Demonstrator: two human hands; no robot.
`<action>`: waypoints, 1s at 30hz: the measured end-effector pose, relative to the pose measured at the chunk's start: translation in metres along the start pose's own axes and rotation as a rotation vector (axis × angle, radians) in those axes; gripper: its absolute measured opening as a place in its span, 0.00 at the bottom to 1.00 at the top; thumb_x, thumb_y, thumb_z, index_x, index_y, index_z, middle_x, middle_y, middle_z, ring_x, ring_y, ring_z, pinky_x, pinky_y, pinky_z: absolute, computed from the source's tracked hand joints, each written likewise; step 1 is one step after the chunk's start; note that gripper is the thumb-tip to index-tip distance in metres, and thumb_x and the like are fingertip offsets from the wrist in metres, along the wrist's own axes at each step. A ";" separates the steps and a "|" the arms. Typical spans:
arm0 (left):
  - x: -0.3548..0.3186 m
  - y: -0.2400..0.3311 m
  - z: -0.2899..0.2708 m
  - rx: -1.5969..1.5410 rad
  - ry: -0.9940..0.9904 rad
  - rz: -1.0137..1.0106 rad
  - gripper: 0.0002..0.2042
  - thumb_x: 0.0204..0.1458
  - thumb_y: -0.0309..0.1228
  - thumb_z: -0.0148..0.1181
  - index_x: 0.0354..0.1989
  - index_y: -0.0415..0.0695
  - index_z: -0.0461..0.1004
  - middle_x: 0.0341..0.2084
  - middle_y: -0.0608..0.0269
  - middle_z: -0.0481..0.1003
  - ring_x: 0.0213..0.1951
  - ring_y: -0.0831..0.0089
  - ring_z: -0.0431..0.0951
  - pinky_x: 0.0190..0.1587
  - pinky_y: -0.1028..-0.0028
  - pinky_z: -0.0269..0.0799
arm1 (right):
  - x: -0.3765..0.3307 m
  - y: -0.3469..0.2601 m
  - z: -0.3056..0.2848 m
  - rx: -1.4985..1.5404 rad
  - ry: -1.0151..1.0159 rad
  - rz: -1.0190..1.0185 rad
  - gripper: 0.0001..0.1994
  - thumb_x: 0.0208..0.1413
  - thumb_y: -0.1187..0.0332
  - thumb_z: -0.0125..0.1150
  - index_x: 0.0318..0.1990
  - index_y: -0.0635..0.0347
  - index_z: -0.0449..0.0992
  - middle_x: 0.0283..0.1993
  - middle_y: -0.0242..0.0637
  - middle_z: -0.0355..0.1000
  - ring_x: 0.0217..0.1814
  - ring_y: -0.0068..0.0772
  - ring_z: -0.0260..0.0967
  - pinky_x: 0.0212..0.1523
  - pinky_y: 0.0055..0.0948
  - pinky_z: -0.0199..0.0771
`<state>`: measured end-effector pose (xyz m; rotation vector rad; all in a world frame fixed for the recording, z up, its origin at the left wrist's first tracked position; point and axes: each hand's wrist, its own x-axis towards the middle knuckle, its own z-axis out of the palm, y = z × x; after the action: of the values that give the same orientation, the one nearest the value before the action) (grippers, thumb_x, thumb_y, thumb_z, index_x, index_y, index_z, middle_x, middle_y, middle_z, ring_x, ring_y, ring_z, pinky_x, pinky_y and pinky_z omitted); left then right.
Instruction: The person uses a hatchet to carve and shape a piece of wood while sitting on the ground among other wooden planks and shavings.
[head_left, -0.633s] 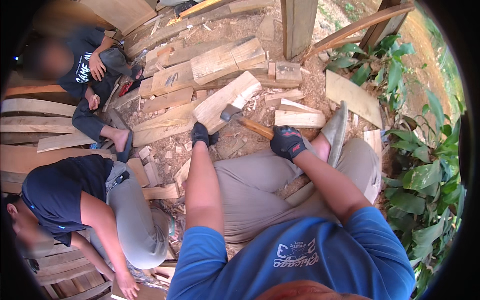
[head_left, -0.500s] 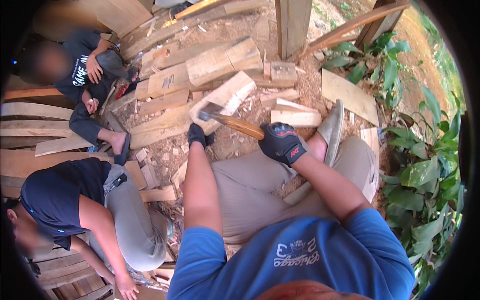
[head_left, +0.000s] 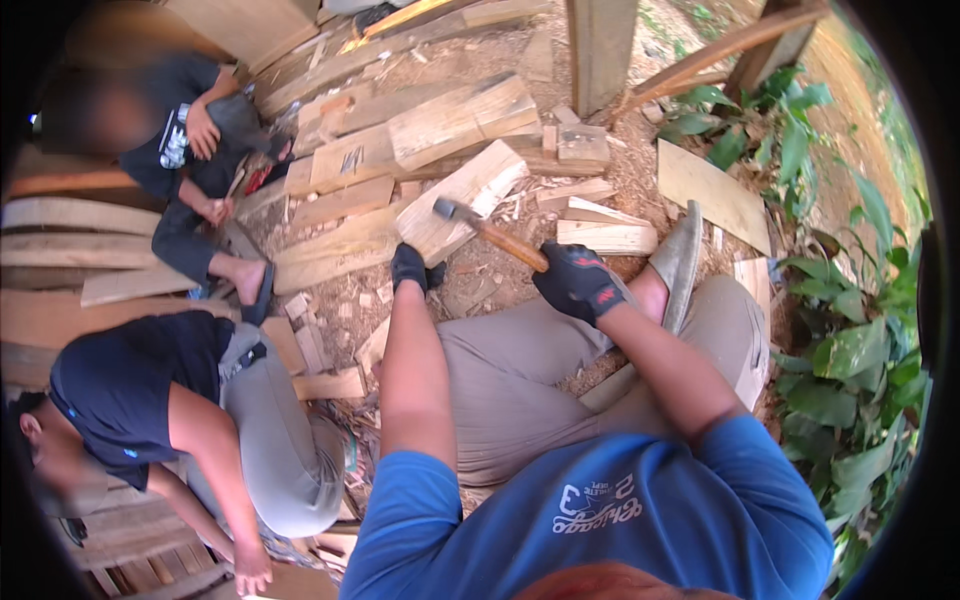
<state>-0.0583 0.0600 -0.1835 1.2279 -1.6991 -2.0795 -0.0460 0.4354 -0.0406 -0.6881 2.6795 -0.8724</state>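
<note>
The right hand (head_left: 578, 283) grips a hammer (head_left: 490, 232) slanting up-left, head over a wood block (head_left: 462, 200) the left hand (head_left: 409, 267) steadies.

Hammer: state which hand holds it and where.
The right hand grips the hammer by its wooden handle's end; the left hand steadies a wood block.

Left hand (head_left: 408, 268): fingers rest at the near end of the pale wood block (head_left: 462, 200); the block bars the way directly ahead. Stacked planks (head_left: 345, 215) crowd the ground just left of the fingers. Hammer (head_left: 490, 232) crosses just right of them, its head on the block.

Right hand (head_left: 578, 283): fingers are wrapped on the handle. Split sticks (head_left: 605, 235) lie ahead of the knuckles, a grey sandal (head_left: 680, 260) just to the right. Bare dirt (head_left: 480, 280) lies between the two hands, a narrow open strip.

Seated person's foot (head_left: 245, 280) sits well left.
</note>
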 end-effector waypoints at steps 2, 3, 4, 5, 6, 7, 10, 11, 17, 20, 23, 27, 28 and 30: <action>-0.007 -0.010 0.016 0.021 -0.017 -0.119 0.25 0.70 0.49 0.42 0.51 0.44 0.82 0.35 0.48 0.85 0.27 0.53 0.86 0.21 0.55 0.80 | -0.030 -0.006 -0.024 0.144 0.061 0.003 0.14 0.62 0.58 0.68 0.45 0.62 0.82 0.36 0.49 0.84 0.38 0.54 0.84 0.41 0.52 0.82; 0.000 -0.010 0.011 -0.066 0.046 -0.162 0.26 0.71 0.50 0.41 0.51 0.43 0.82 0.34 0.46 0.84 0.26 0.53 0.86 0.19 0.54 0.79 | -0.029 -0.017 -0.035 0.220 0.092 -0.045 0.15 0.63 0.57 0.69 0.44 0.62 0.82 0.34 0.46 0.84 0.35 0.50 0.84 0.39 0.50 0.82; -0.001 -0.008 0.015 -0.001 0.016 -0.160 0.27 0.71 0.50 0.40 0.50 0.43 0.82 0.33 0.46 0.84 0.24 0.53 0.85 0.18 0.55 0.78 | -0.030 -0.022 -0.041 0.417 0.150 0.028 0.14 0.64 0.58 0.70 0.42 0.62 0.82 0.32 0.43 0.83 0.32 0.43 0.82 0.36 0.46 0.80; 0.000 -0.005 0.016 0.063 -0.011 -0.159 0.27 0.71 0.50 0.40 0.50 0.42 0.82 0.32 0.46 0.84 0.23 0.53 0.84 0.16 0.55 0.76 | -0.031 -0.028 -0.043 0.614 0.203 0.103 0.14 0.65 0.58 0.71 0.41 0.61 0.82 0.30 0.39 0.81 0.30 0.37 0.80 0.33 0.42 0.78; -0.007 -0.003 0.028 0.070 0.037 -0.149 0.27 0.70 0.49 0.40 0.49 0.41 0.83 0.33 0.45 0.84 0.22 0.52 0.84 0.16 0.54 0.76 | -0.035 -0.032 -0.049 0.805 0.256 0.199 0.13 0.66 0.58 0.72 0.40 0.60 0.82 0.28 0.35 0.80 0.27 0.30 0.78 0.30 0.38 0.77; -0.007 -0.005 0.021 0.077 0.117 -0.134 0.27 0.69 0.47 0.40 0.48 0.40 0.84 0.33 0.44 0.85 0.21 0.51 0.84 0.16 0.53 0.76 | -0.032 -0.043 -0.059 0.941 0.319 0.138 0.09 0.69 0.65 0.70 0.37 0.59 0.81 0.24 0.28 0.75 0.23 0.19 0.72 0.25 0.27 0.70; -0.015 0.001 0.021 0.162 0.134 -0.106 0.28 0.68 0.46 0.39 0.46 0.35 0.83 0.30 0.40 0.84 0.20 0.50 0.84 0.16 0.55 0.77 | -0.011 -0.056 -0.073 1.143 0.483 0.152 0.13 0.70 0.62 0.68 0.34 0.61 0.80 0.21 0.29 0.74 0.22 0.22 0.73 0.25 0.28 0.71; -0.018 0.004 0.019 0.167 0.221 -0.049 0.28 0.68 0.46 0.38 0.46 0.35 0.83 0.29 0.41 0.84 0.20 0.50 0.84 0.16 0.55 0.76 | -0.002 -0.055 -0.060 1.069 0.444 0.217 0.14 0.69 0.62 0.69 0.33 0.62 0.80 0.21 0.30 0.74 0.22 0.23 0.73 0.25 0.29 0.72; -0.048 0.029 0.040 0.216 0.081 -0.187 0.26 0.68 0.44 0.41 0.48 0.37 0.84 0.33 0.40 0.85 0.22 0.50 0.85 0.18 0.54 0.77 | 0.025 0.006 -0.003 0.903 -0.154 0.557 0.13 0.63 0.63 0.72 0.38 0.66 0.80 0.24 0.36 0.75 0.21 0.30 0.74 0.24 0.33 0.76; -0.029 0.013 0.020 0.152 0.136 -0.167 0.26 0.67 0.44 0.42 0.50 0.37 0.84 0.36 0.40 0.85 0.23 0.50 0.86 0.19 0.54 0.78 | 0.027 -0.017 -0.054 0.976 -0.087 0.509 0.12 0.63 0.63 0.73 0.38 0.64 0.79 0.24 0.34 0.75 0.20 0.29 0.72 0.22 0.32 0.74; -0.017 0.002 0.009 0.037 0.210 -0.201 0.25 0.66 0.44 0.44 0.52 0.37 0.84 0.36 0.42 0.85 0.24 0.50 0.87 0.19 0.54 0.79 | 0.025 -0.037 -0.094 0.963 0.171 0.371 0.12 0.63 0.63 0.74 0.33 0.62 0.79 0.21 0.33 0.73 0.18 0.28 0.70 0.21 0.32 0.72; -0.035 0.016 0.039 0.079 0.213 -0.203 0.25 0.65 0.44 0.46 0.55 0.38 0.83 0.42 0.43 0.86 0.29 0.51 0.88 0.21 0.55 0.81 | 0.026 0.003 -0.054 0.780 0.309 0.395 0.17 0.62 0.60 0.72 0.27 0.64 0.79 0.19 0.37 0.75 0.19 0.29 0.74 0.24 0.33 0.76; -0.034 0.018 0.038 0.075 0.202 -0.214 0.25 0.65 0.43 0.46 0.55 0.38 0.83 0.43 0.43 0.86 0.30 0.51 0.88 0.21 0.55 0.81 | 0.024 0.010 -0.031 0.631 0.100 0.455 0.18 0.62 0.59 0.72 0.28 0.65 0.80 0.20 0.39 0.76 0.19 0.29 0.75 0.24 0.33 0.76; -0.028 0.017 0.033 0.062 0.186 -0.239 0.25 0.65 0.42 0.46 0.56 0.38 0.83 0.43 0.43 0.86 0.30 0.52 0.89 0.21 0.54 0.81 | 0.016 0.011 -0.021 0.490 -0.157 0.518 0.19 0.61 0.57 0.72 0.30 0.66 0.81 0.21 0.40 0.78 0.20 0.30 0.76 0.24 0.32 0.77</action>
<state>-0.0685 0.0956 -0.1554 1.6603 -1.6126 -1.9734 -0.0710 0.4453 -0.0322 0.0483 2.2017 -1.1859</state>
